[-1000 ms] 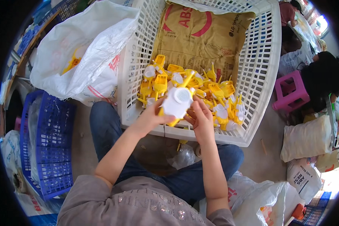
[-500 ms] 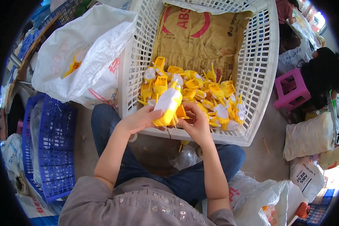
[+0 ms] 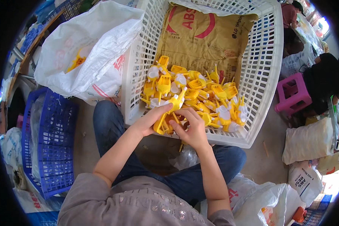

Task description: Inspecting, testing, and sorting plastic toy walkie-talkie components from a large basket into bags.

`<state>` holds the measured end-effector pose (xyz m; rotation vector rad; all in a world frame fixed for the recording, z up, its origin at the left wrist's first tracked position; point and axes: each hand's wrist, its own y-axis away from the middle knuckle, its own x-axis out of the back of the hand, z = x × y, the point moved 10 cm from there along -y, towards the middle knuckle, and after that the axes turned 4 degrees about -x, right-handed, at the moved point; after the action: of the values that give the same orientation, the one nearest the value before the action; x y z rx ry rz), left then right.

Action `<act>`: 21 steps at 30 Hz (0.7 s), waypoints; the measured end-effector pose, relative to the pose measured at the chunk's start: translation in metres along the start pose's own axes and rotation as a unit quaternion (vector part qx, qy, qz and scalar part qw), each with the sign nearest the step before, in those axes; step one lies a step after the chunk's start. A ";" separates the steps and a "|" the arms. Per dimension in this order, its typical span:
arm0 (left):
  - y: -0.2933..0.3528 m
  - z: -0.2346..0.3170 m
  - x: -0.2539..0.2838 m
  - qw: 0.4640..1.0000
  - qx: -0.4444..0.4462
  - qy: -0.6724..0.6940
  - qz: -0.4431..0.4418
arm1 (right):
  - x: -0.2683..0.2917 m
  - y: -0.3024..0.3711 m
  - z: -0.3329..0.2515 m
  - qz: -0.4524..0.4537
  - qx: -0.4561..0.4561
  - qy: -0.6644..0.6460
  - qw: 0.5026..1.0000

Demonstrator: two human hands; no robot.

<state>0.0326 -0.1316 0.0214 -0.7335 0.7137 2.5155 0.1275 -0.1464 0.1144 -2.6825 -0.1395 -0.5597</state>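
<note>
In my left hand (image 3: 155, 117) is a yellow plastic part (image 3: 177, 100) with a narrow stem pointing up and away, its thumb lying along the top. My right hand (image 3: 193, 129) curls in from the other side, thumb and fingertips against the same part near its lower end; the fingers partly hide what they pinch. Both hands are over the near rim of a white slatted basket (image 3: 266, 75). Just beyond them lies a heap of similar yellow-and-white parts (image 3: 194, 83) inside it.
A brown printed sack (image 3: 203, 45) lines the basket's far side. Left of it stands an open white woven bag (image 3: 90, 49) with yellow pieces inside, near a blue crate (image 3: 56, 147). To the right are a pink stool (image 3: 294, 94) and a stuffed pale sack (image 3: 307, 141). A person (image 3: 290, 17) sits far right.
The held part has turned: its broad white face showed before, and now a narrower yellow side does. My left hand's thumb has moved on top. The whole view has shifted slightly.
</note>
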 end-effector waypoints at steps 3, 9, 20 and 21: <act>-0.006 -0.004 0.001 0.998 -0.018 0.060 0.022 | -0.001 -0.004 -0.006 -0.009 0.009 0.066 0.998; -0.008 -0.008 -0.013 0.996 -0.015 0.084 0.029 | 0.000 -0.003 0.007 0.058 -0.003 0.095 0.994; -0.013 -0.005 -0.012 0.988 -0.106 0.077 0.078 | 0.001 0.005 0.013 0.149 0.044 0.131 0.979; -0.010 -0.010 -0.013 0.986 -0.107 0.098 0.079 | 0.003 0.005 0.015 0.159 0.038 0.156 0.974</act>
<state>0.0516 -0.1322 0.0184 -1.0488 0.5918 2.7203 0.1361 -0.1450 0.1013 -2.4347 0.3424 -0.8396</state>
